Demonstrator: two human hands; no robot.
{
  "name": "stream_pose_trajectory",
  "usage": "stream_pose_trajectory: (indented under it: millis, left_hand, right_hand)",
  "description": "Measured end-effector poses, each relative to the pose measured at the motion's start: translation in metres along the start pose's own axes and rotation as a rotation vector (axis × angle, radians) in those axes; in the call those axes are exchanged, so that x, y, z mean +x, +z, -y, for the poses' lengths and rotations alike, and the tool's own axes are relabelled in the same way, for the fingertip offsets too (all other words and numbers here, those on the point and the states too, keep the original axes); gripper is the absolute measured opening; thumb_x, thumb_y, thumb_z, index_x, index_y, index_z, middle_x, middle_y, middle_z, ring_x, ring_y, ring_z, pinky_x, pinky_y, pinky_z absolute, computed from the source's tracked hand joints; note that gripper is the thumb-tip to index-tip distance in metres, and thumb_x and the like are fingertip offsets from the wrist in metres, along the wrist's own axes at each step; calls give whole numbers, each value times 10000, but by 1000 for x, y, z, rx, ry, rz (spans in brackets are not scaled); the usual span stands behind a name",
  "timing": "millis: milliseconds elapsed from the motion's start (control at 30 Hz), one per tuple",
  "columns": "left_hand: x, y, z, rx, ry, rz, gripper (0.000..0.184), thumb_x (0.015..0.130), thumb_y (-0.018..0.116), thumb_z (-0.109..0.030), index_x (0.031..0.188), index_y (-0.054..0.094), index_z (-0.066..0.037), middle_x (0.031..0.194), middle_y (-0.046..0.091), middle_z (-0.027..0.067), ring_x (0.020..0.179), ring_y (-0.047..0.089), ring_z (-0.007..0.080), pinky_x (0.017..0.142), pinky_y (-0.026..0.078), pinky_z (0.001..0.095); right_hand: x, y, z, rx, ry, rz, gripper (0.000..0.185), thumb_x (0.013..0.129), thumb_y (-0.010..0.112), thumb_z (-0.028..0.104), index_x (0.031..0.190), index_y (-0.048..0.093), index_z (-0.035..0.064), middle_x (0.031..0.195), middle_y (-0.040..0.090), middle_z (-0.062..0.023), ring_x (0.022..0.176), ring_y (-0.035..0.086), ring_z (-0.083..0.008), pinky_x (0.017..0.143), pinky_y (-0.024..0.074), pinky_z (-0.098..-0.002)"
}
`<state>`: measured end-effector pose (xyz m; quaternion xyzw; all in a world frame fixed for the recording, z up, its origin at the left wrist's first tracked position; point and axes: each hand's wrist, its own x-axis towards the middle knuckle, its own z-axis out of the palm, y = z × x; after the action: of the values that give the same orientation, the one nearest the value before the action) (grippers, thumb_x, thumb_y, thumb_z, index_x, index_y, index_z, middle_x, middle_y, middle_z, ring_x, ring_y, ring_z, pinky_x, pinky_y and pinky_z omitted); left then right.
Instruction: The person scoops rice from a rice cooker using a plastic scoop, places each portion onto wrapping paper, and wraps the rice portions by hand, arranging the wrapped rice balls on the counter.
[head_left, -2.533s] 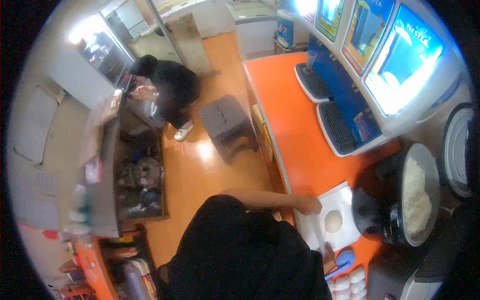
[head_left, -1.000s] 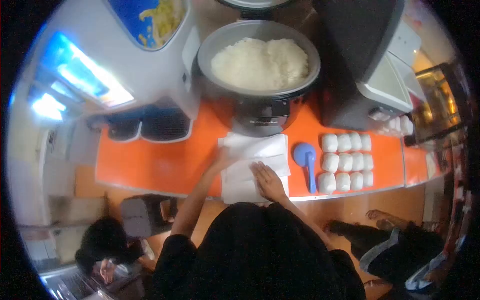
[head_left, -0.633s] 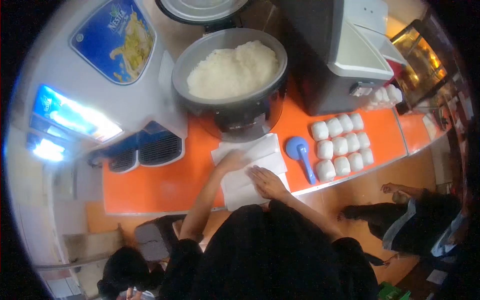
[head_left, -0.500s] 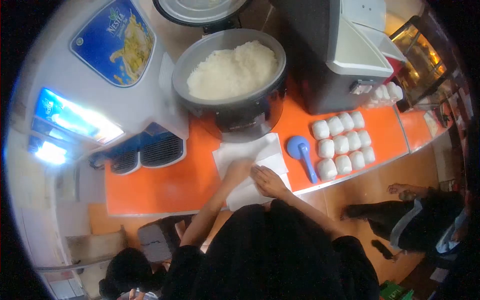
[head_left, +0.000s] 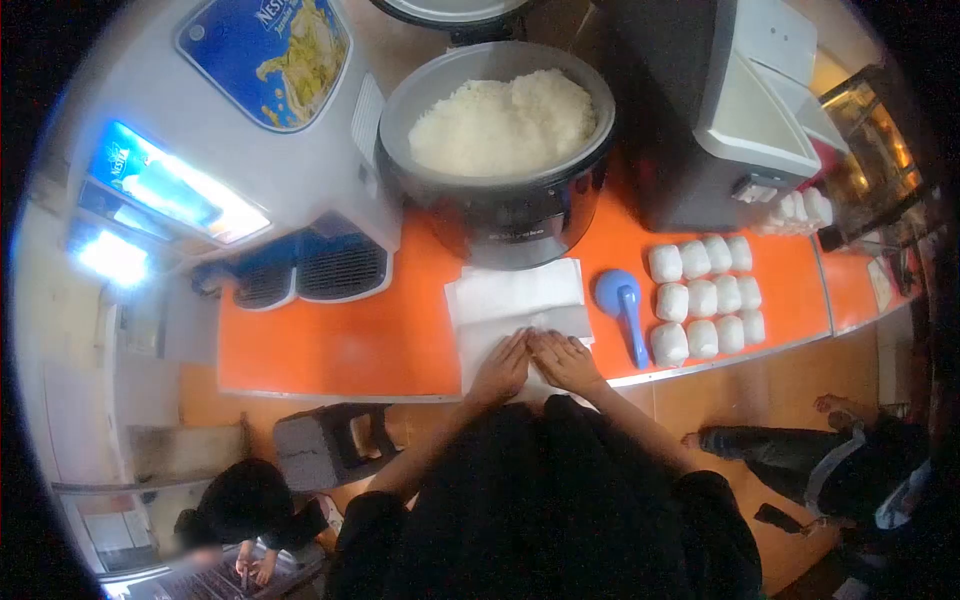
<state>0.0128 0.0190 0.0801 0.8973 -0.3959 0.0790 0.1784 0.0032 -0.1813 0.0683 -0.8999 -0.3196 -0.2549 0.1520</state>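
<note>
Side by side on the white paper [head_left: 515,290], my left hand [head_left: 502,370] and my right hand [head_left: 565,362] nearly meet at the fingertips. Both have their fingers drawn together on the near folded part of the paper; the thumbs are hidden. The sheets lie on the orange counter [head_left: 340,350], just in front of a black cooker [head_left: 500,215] heaped with white rice [head_left: 505,125]. To the right of the paper rests a blue scoop [head_left: 630,310], handle toward the near edge. Beyond it, several wrapped white bundles [head_left: 702,298] stand in rows.
A drink dispenser [head_left: 290,170] with drip trays stands left, a dark grey cooler box [head_left: 680,150] back right. More white bundles [head_left: 800,212] sit beside the box. One person [head_left: 245,505] is at lower left, another [head_left: 860,450] at lower right, near a grey stool [head_left: 310,445].
The view has swung from the room to the counter. My left hand, earlier blurred while sweeping over the paper, has come down beside my right hand near the front of the sheets.
</note>
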Motion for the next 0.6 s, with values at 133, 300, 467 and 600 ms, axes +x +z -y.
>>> stream_pose_trajectory:
  millis: [133,300,467,600]
  left_hand:
    - [-14,21,-4,-208,-234,-146,345,875,549,-80,1191,559,58,1284,540,202,1224,495,354,1073,361,444]
    - [-17,25,12,-340,-423,-304,142,856,610,-95,980,589,-29,1026,604,168,988,576,362,896,443,452]
    - [-9,17,36,-353,-369,-311,82,839,598,-31,916,614,-58,833,647,127,864,602,365,775,473,433]
    - [8,6,43,-759,-760,-141,242,787,633,-10,1017,607,-81,896,640,139,867,600,350,767,485,425]
  right_hand:
    - [-12,5,-18,163,74,76,364,752,631,129,1101,585,36,1149,598,-115,1061,584,-276,875,488,-370]
    - [-17,4,-30,178,83,118,369,692,644,73,1054,591,27,1141,596,-129,1058,573,-300,890,485,-397]
    - [5,0,-32,130,304,200,374,701,610,37,1074,583,24,1046,604,-140,964,571,-297,837,476,-408]
    - [22,13,-43,147,397,248,431,712,625,46,1136,549,31,1019,599,-164,982,556,-309,834,462,-427]
